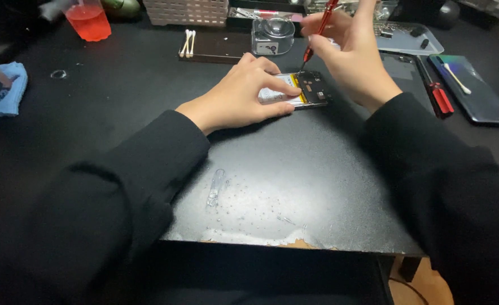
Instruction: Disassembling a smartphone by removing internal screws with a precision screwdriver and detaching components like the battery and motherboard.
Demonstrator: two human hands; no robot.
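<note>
Black sleeves nearest us, our left hand [241,93] presses the opened phone [300,90] flat while our right hand [348,53] pinches a red screwdriver [319,28], seemingly on a screw, needing steady turning.

White, yellow-edged label [283,90] on the opened phone [311,90], centre.

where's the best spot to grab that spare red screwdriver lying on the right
Take the red screwdriver by its thick red handle, coming from above with fingers across its width. It lies flat on the table between two flat phone panels, so the slim black shaft offers less hold.
</note>
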